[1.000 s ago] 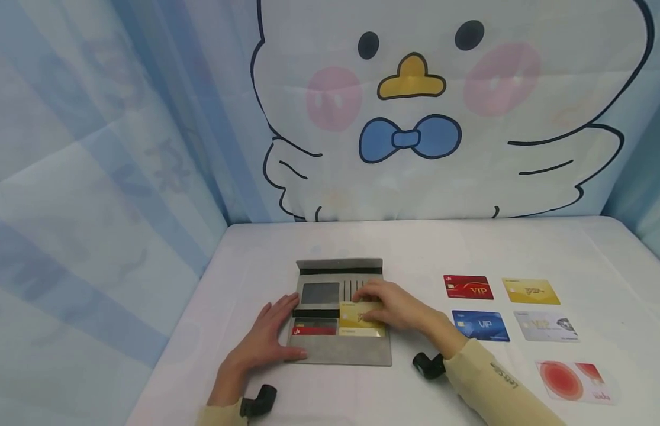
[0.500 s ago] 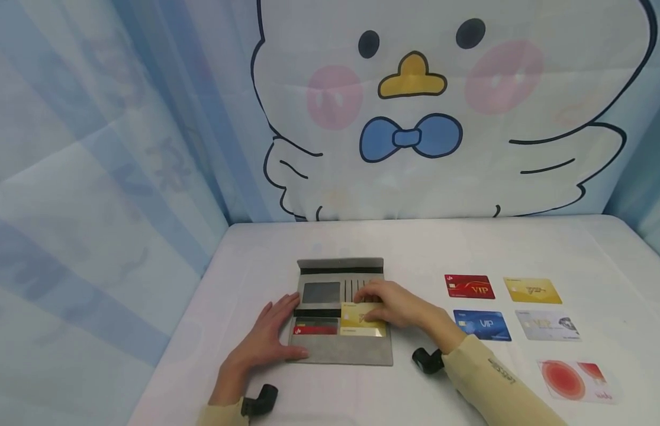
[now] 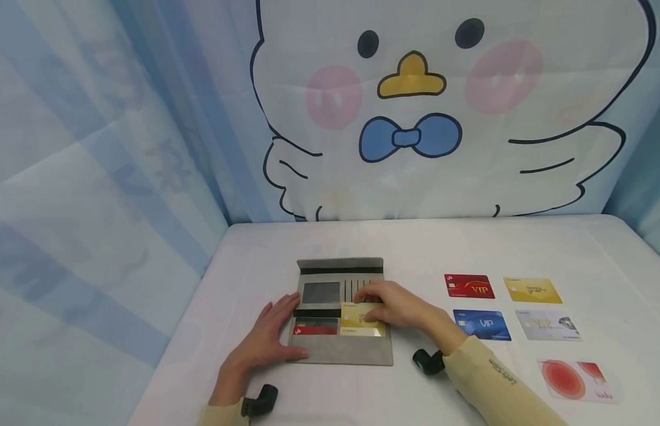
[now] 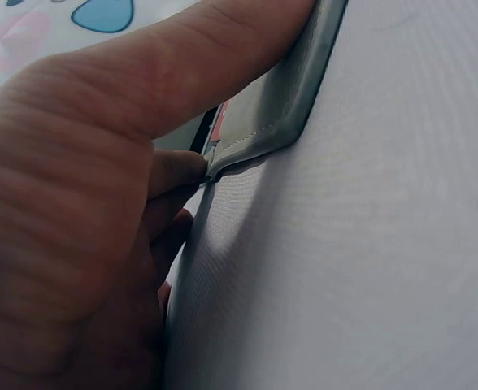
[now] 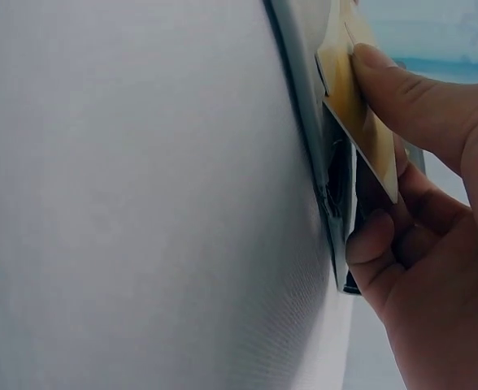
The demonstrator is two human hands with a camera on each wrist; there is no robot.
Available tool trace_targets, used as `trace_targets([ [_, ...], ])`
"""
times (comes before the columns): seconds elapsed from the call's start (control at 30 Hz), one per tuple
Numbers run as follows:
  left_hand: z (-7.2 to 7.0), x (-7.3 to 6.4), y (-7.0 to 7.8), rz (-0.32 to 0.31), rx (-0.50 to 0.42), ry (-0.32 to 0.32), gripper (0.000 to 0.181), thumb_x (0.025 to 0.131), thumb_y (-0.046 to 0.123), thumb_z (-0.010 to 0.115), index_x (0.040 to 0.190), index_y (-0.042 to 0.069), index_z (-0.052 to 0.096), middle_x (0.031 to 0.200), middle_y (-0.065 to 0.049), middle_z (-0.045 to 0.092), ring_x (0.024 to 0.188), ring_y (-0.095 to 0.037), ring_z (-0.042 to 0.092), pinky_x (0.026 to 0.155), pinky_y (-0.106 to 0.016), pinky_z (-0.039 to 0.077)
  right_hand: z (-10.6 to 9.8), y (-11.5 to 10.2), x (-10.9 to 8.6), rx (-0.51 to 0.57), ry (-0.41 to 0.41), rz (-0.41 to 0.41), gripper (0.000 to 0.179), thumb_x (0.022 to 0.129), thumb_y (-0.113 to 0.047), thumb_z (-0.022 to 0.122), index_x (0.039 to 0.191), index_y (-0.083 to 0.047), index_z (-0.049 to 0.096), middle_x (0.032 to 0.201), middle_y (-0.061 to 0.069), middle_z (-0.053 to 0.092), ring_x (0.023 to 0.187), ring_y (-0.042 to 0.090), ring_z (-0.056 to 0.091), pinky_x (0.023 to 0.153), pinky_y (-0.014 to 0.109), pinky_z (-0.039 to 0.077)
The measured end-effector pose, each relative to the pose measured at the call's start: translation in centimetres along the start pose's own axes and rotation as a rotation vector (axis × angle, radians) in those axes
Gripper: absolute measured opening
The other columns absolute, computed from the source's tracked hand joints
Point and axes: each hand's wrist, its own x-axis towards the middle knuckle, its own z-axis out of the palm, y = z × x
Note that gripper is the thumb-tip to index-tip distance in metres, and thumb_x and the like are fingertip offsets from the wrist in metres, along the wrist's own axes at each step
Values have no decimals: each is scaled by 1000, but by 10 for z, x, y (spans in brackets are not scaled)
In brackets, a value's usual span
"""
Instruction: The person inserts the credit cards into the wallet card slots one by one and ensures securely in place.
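Note:
A grey wallet [image 3: 340,350] lies unfolded on the table, with a clear window and card slots in its upper half. My right hand [image 3: 396,305] pinches a gold card [image 3: 356,322] between thumb and fingers over the wallet's lower right. In the right wrist view the gold card [image 5: 357,114] stands tilted, its near edge at the wallet's pocket; how deep it sits I cannot tell. A red card [image 3: 314,330] shows in the lower left pocket. My left hand [image 3: 268,334] rests along the wallet's left edge, thumb on its lower corner, fingers extended.
Right of the wallet lie a red VIP card [image 3: 469,286], another gold card [image 3: 532,290], a blue VIP card [image 3: 482,325], a silver card [image 3: 548,325] and a white card with a red circle [image 3: 577,381]. A printed curtain [image 3: 330,189] hangs behind the table.
Hardly anything differs. The right hand keeps its pinch on the gold card at the same spot, and the left hand stays at the wallet's edge.

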Motion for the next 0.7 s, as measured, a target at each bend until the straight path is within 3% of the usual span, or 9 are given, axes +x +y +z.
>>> trace_targets([
  [0.43, 0, 0, -1, 12, 6, -3, 105, 62, 60, 76, 147, 20, 30, 152, 5, 24, 139, -14, 14, 113, -42, 4, 2, 1, -1, 16, 12, 27, 28, 83, -16, 72, 109, -15, 64, 95, -7, 57, 85, 13, 50, 77, 32, 47],
  [0.7, 0, 0, -2, 4, -5, -5, 105, 62, 60, 76, 148, 21, 29, 152, 5, 25, 140, -15, 14, 113, -43, 4, 1, 2, -1, 29, -5, -1, 29, 84, -14, 70, 112, -14, 64, 105, -6, 60, 92, 12, 53, 84, 34, 48],
])
